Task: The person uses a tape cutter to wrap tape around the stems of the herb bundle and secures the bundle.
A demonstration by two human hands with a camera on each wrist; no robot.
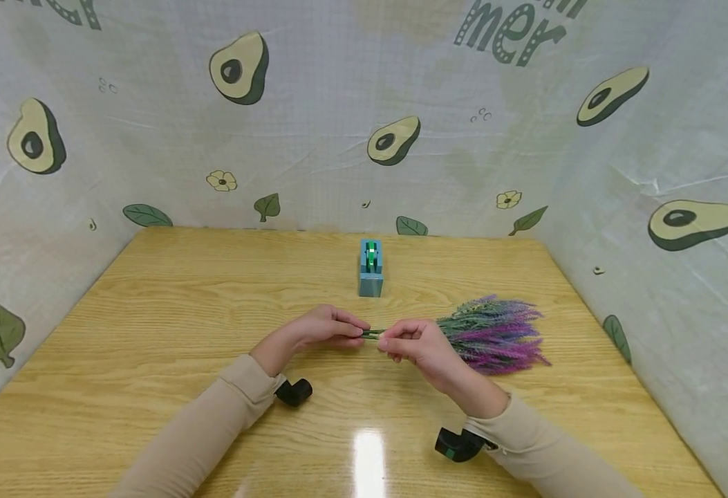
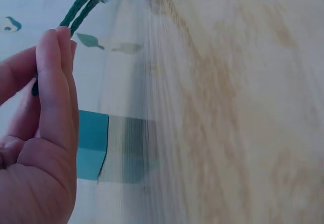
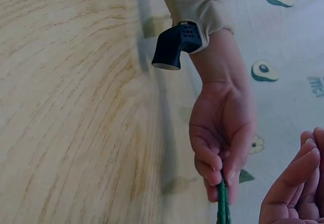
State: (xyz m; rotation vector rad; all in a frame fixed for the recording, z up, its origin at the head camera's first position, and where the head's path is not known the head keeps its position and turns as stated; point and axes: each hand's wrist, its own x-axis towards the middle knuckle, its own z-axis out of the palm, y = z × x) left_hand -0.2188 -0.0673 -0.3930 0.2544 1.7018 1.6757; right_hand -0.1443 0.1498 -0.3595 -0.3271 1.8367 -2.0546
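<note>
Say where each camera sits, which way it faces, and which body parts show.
Head: worn on the head, facing forward and down at the table; left hand, right hand and both sleeves show.
Left wrist: worn there, looking past the left hand at green stems; no right hand shows.
Right wrist: worn there, looking across at the left hand and its sleeve; part of the right hand shows lower right.
Shared: head and right wrist both show both hands and the stems.

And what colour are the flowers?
The flowers are purple, from pale lavender to bright magenta; the head view shows them best.
</note>
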